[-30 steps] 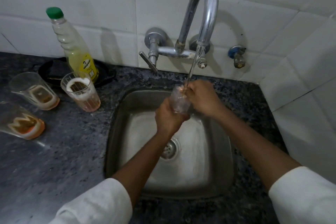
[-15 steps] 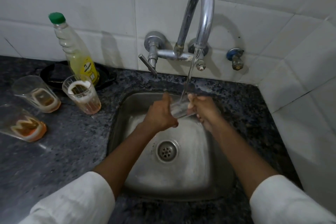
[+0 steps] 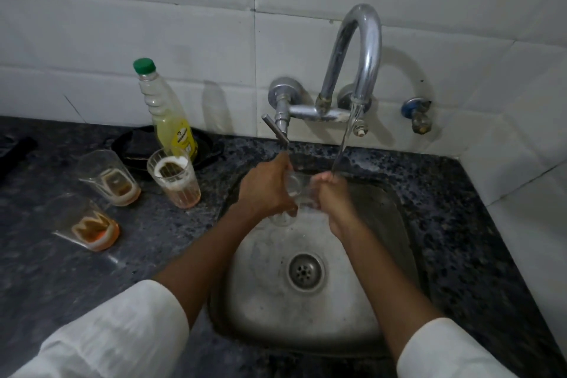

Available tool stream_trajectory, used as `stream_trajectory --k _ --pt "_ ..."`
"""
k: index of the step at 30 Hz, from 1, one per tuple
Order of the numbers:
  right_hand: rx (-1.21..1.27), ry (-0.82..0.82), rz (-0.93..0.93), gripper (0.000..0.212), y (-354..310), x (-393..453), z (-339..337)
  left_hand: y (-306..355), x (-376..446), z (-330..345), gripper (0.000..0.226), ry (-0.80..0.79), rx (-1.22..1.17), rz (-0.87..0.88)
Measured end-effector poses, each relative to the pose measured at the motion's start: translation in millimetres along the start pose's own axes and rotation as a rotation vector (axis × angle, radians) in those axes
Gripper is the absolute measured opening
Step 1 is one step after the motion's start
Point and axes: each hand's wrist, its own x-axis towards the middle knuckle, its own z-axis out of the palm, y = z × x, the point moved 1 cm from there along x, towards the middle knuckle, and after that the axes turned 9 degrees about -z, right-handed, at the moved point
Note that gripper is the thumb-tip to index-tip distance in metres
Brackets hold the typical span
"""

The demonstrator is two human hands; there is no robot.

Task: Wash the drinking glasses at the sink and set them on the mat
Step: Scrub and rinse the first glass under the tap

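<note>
A clear glass (image 3: 293, 190) is gripped by the left hand (image 3: 267, 186) and rubbed by the right hand (image 3: 329, 193) under the running tap (image 3: 352, 70), over the sink (image 3: 395, 224). Rinsing is judged underway; placement on a mat (none visible) follows, with three dirty glasses (image 3: 175, 178) waiting on the counter (image 3: 61, 270).

Clear glass (image 3: 296, 190) tilted over the sink (image 3: 395, 209); three dirty glasses (image 3: 122, 186) on the counter.

I am seeing two bare forearms, each wearing a loose white sleeve (image 3: 116, 337) pushed up toward the elbow.
</note>
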Motion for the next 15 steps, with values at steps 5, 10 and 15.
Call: stream_trajectory --k 5,10,15 --pt "-0.635 0.026 -0.534 0.020 -63.9 -5.8 32.6 -26.4 -6.8 -13.3 0.093 -0.024 -0.007 -0.022" --pt "-1.120 0.129 -0.681 0.048 -102.1 2.3 66.1 -41.7 -13.0 -32.2 0.100 -0.030 -0.062 -0.010" --pt "-0.814 0.196 -0.557 0.049 -95.3 12.7 67.3 -53.8 -19.9 -43.7 0.080 -0.011 -0.128 -0.003"
